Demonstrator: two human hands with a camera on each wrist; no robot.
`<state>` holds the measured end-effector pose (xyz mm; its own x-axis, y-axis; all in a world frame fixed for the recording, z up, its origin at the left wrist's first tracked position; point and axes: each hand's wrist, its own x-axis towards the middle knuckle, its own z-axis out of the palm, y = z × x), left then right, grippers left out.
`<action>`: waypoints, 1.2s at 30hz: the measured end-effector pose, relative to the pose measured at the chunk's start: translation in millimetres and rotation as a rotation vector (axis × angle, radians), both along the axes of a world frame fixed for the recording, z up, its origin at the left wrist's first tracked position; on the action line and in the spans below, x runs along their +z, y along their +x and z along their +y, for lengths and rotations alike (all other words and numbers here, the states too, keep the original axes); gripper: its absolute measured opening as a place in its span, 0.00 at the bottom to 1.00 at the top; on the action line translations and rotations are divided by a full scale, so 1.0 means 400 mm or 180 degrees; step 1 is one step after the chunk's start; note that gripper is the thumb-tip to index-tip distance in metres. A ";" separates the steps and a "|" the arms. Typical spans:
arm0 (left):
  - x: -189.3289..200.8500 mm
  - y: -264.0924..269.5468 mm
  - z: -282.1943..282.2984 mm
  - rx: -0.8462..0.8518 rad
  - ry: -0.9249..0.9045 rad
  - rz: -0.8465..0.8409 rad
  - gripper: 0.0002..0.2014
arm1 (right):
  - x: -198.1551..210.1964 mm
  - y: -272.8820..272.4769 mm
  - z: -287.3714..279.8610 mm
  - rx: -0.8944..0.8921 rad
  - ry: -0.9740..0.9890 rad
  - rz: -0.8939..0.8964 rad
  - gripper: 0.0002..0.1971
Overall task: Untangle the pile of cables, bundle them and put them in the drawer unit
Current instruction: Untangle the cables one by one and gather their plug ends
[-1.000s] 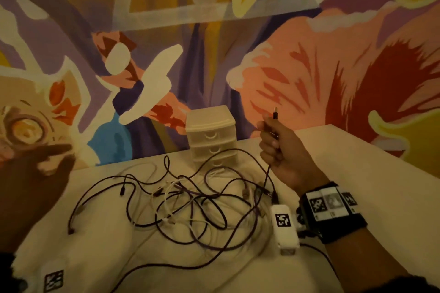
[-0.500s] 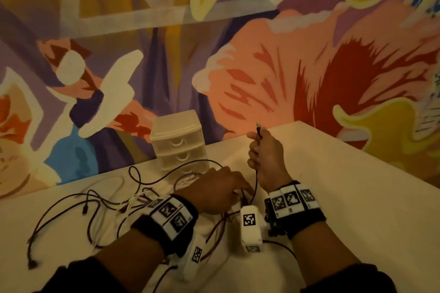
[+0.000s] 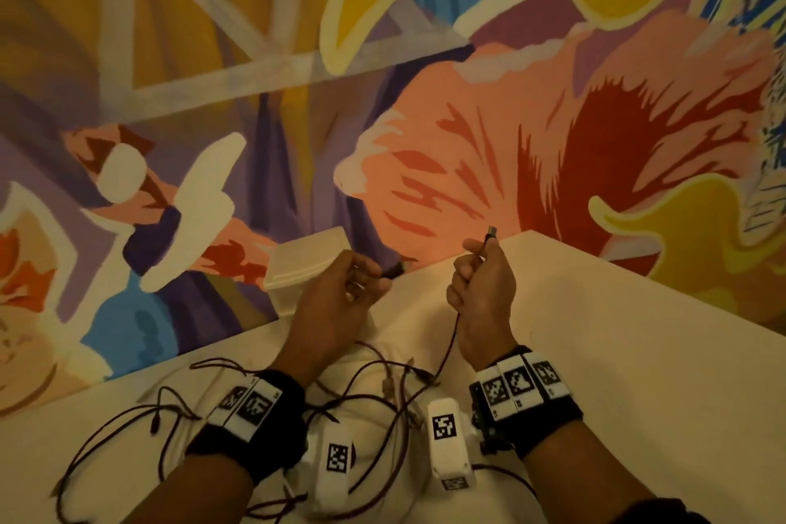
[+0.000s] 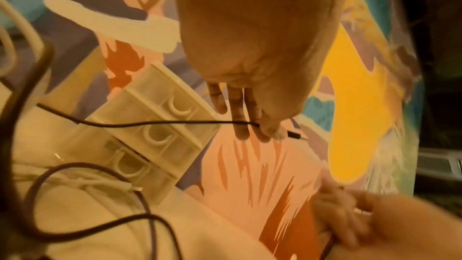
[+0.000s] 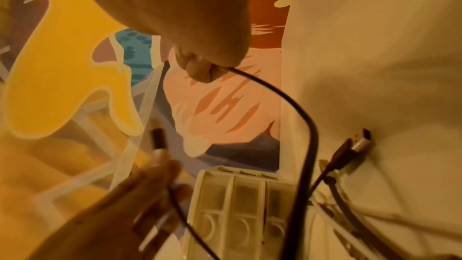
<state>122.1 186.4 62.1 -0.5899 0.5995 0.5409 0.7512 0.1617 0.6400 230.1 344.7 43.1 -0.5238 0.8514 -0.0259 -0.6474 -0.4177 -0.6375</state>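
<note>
Now two hands raised: left hand (image 3: 336, 302) pinches cable end (image 3: 393, 269); right hand (image 3: 482, 289) fist-grips second plug (image 3: 491, 232).

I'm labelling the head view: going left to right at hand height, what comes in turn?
Drawer unit → left hand → dark plug it pinches → right hand gripping a cable end.

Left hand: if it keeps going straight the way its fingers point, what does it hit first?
Probably the painted wall. The left hand, pinching a dark cable end, points up and to the right, past the drawer unit and above the table edge. Nothing shows between, though depth is hard to judge.
</note>
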 end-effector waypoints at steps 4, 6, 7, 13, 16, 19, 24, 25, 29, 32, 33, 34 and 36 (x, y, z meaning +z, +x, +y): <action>0.055 0.002 -0.024 0.0223 0.0513 0.0048 0.06 | -0.003 -0.024 -0.084 0.0513 0.1016 -0.0564 0.21; 0.059 0.016 -0.031 0.0253 0.0469 0.0170 0.05 | -0.010 -0.028 -0.132 0.0711 0.1524 -0.0505 0.16; 0.056 0.022 -0.034 0.0280 0.0424 0.0250 0.05 | -0.014 -0.027 -0.149 0.0719 0.1665 -0.0432 0.15; 0.027 0.046 -0.068 0.0140 0.0323 0.0196 0.06 | -0.042 -0.038 -0.162 0.0286 0.2101 -0.0639 0.14; 0.003 0.070 -0.078 -0.0208 0.0124 -0.0257 0.10 | -0.036 -0.038 -0.171 0.0082 0.2191 -0.0718 0.15; -0.045 0.076 -0.095 -0.0309 -0.0724 -0.0305 0.14 | -0.023 -0.041 -0.151 -0.0307 0.1936 -0.0541 0.17; -0.083 0.080 -0.136 -0.0340 -0.1248 -0.0308 0.20 | 0.003 -0.034 -0.155 0.0447 0.1162 0.0163 0.20; -0.085 0.087 -0.139 -0.0433 -0.1332 -0.0214 0.21 | 0.011 -0.030 -0.157 0.0691 0.0979 0.0317 0.20; -0.088 0.122 -0.138 -0.0270 -0.1709 0.0298 0.36 | 0.048 -0.008 -0.125 0.1103 0.0560 0.0864 0.20; -0.062 0.126 -0.140 0.0136 -0.1550 0.0803 0.31 | 0.068 0.023 -0.079 0.1078 0.0400 0.1295 0.17; -0.045 0.118 -0.147 0.0306 -0.1415 0.0826 0.27 | 0.071 0.034 -0.061 0.0983 0.0338 0.1350 0.15; -0.024 0.107 -0.160 0.0473 -0.1284 0.0799 0.24 | 0.074 0.046 -0.044 0.0873 0.0257 0.1364 0.14; 0.029 0.073 -0.201 0.0769 -0.1175 0.0885 0.20 | 0.076 0.063 -0.010 0.0653 0.0052 0.1328 0.15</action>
<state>151.2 106.2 73.5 -0.5990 0.6445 0.4752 0.7981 0.5286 0.2891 255.2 340.7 73.6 -0.6443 0.7276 0.2355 -0.7549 -0.5560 -0.3478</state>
